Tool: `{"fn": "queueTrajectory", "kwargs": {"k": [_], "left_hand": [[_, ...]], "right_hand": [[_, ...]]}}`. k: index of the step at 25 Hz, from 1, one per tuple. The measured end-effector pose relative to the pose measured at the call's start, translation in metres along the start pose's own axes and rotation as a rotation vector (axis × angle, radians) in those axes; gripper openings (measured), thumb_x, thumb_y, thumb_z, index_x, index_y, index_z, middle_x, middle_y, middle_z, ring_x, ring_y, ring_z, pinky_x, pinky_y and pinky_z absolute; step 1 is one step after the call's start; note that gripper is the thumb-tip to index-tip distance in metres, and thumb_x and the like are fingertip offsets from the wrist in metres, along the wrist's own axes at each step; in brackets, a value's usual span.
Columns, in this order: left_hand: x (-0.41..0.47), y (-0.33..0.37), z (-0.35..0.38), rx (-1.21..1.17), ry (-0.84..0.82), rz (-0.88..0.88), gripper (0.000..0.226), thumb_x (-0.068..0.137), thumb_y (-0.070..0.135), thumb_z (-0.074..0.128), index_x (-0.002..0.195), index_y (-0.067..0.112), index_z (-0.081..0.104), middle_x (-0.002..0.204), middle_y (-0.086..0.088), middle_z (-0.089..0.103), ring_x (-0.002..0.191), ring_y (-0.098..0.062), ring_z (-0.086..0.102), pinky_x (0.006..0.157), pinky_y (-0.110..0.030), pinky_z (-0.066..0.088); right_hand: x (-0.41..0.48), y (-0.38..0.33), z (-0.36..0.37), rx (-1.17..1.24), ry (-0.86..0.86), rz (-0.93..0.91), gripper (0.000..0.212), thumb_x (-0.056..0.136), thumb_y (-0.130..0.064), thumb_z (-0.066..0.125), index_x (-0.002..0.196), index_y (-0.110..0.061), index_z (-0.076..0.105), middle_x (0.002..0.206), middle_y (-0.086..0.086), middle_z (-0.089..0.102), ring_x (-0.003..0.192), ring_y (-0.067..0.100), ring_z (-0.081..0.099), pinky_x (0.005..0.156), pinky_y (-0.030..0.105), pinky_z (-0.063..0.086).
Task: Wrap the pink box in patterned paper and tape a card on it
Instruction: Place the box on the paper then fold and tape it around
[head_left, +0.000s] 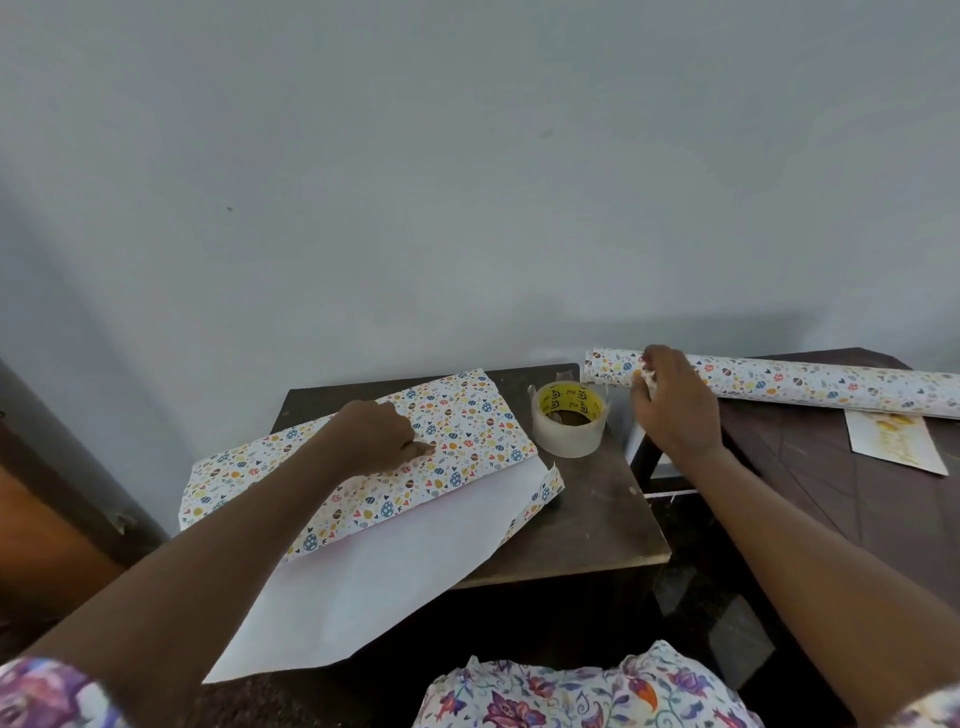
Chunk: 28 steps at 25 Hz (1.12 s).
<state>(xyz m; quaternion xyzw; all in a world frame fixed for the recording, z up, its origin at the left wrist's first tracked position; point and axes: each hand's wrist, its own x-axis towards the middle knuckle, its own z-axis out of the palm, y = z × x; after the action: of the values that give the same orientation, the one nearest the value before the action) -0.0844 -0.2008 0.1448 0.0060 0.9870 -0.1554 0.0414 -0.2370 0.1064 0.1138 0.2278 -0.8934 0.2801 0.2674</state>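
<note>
Paper (363, 571) overhanging table (597, 519) edge, left hand (374, 436) pressing

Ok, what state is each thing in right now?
Patterned paper: far flap folded over, near flap open, white side up.
Left hand: rests on the folded flap.
Paper roll: rolled up, lying down.
Right hand: at the roll's end, grip unclear.
Tape roll: lying flat, untouched.
Card: flat, not taped.
</note>
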Motion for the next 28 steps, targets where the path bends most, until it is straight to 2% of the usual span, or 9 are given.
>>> {"fn": "queueTrajectory", "kwargs": {"k": [2, 4, 6, 9, 13, 16, 23, 26, 28], "left_hand": [[0.017, 0.003, 0.007, -0.021, 0.304, 0.041, 0.069, 0.093, 0.058, 0.019, 0.059, 0.013, 0.058, 0.044, 0.008, 0.043, 0.045, -0.013, 0.047, 0.045, -0.018, 0.027], [0.044, 0.016, 0.009, -0.2, 0.524, 0.052, 0.056, 0.091, 0.058, 0.032, 0.079, 0.019, 0.071, 0.06, 0.005, 0.064, 0.054, -0.012, 0.059, 0.047, -0.017, 0.033], [0.074, 0.038, 0.008, -0.475, 0.398, 0.108, 0.054, 0.082, 0.057, 0.057, 0.124, 0.024, 0.057, 0.113, 0.002, 0.065, 0.102, -0.013, 0.06, 0.077, -0.025, 0.045], [0.104, 0.071, 0.007, -0.829, 0.243, 0.253, 0.089, 0.062, 0.054, 0.077, 0.138, 0.031, 0.038, 0.147, 0.005, 0.032, 0.132, -0.01, 0.025, 0.103, -0.023, 0.025], [0.121, 0.077, 0.024, -0.781, 0.239, 0.354, 0.04, 0.075, 0.026, 0.077, 0.112, 0.02, 0.064, 0.145, -0.002, 0.035, 0.129, -0.015, 0.028, 0.103, -0.029, 0.029], [0.12, 0.076, 0.027, -0.778, 0.276, 0.408, 0.027, 0.076, 0.01, 0.074, 0.102, 0.009, 0.067, 0.138, -0.01, 0.043, 0.123, -0.017, 0.041, 0.096, -0.03, 0.04], [0.118, 0.074, 0.024, -0.852, 0.294, 0.317, 0.045, 0.071, 0.016, 0.079, 0.113, 0.018, 0.065, 0.131, -0.001, 0.047, 0.113, -0.005, 0.042, 0.088, -0.019, 0.039], [0.119, 0.075, 0.023, -0.851, 0.247, 0.303, 0.068, 0.069, 0.021, 0.081, 0.13, 0.024, 0.052, 0.133, 0.004, 0.042, 0.113, -0.003, 0.04, 0.082, -0.007, 0.037], [0.121, 0.074, 0.024, -0.872, 0.255, 0.311, 0.063, 0.068, 0.018, 0.081, 0.125, 0.021, 0.055, 0.138, 0.001, 0.037, 0.116, -0.004, 0.039, 0.084, -0.012, 0.042]], "right_hand": [[0.021, 0.021, 0.001, -0.275, -0.259, -0.04, 0.058, 0.075, -0.013, 0.067, 0.128, -0.006, 0.045, 0.132, 0.018, 0.045, 0.12, 0.038, 0.046, 0.095, 0.046, 0.04], [0.035, 0.036, 0.01, -0.491, -0.443, -0.072, 0.079, 0.076, -0.029, 0.071, 0.142, -0.018, 0.03, 0.146, 0.011, 0.033, 0.134, 0.035, 0.031, 0.107, 0.05, 0.025], [0.047, 0.045, 0.019, -0.492, -0.471, -0.056, 0.071, 0.079, -0.041, 0.068, 0.14, -0.027, 0.034, 0.138, 0.004, 0.049, 0.126, 0.027, 0.046, 0.104, 0.046, 0.029], [0.064, 0.057, 0.019, -0.479, -0.432, -0.074, 0.052, 0.08, -0.048, 0.065, 0.127, -0.032, 0.051, 0.117, 0.0, 0.065, 0.106, 0.023, 0.06, 0.092, 0.038, 0.038], [0.074, 0.07, 0.012, -0.471, -0.376, -0.038, 0.047, 0.08, -0.04, 0.068, 0.124, -0.028, 0.056, 0.115, 0.005, 0.065, 0.108, 0.026, 0.06, 0.092, 0.039, 0.038], [0.076, 0.078, 0.004, -0.493, -0.279, 0.031, 0.039, 0.081, -0.03, 0.068, 0.118, -0.024, 0.058, 0.107, 0.009, 0.066, 0.103, 0.03, 0.06, 0.09, 0.041, 0.037], [0.067, 0.073, 0.008, -0.618, -0.43, 0.078, 0.057, 0.078, -0.041, 0.07, 0.127, -0.022, 0.047, 0.122, 0.008, 0.056, 0.116, 0.032, 0.05, 0.097, 0.044, 0.034], [0.067, 0.061, 0.008, -0.592, -0.488, 0.115, 0.075, 0.075, -0.036, 0.073, 0.137, -0.021, 0.034, 0.142, 0.009, 0.037, 0.135, 0.033, 0.028, 0.109, 0.053, 0.017], [0.067, 0.039, 0.009, -0.491, -0.47, 0.089, 0.072, 0.077, -0.022, 0.068, 0.14, -0.022, 0.033, 0.149, 0.007, 0.026, 0.14, 0.033, 0.017, 0.111, 0.054, 0.009]]}}
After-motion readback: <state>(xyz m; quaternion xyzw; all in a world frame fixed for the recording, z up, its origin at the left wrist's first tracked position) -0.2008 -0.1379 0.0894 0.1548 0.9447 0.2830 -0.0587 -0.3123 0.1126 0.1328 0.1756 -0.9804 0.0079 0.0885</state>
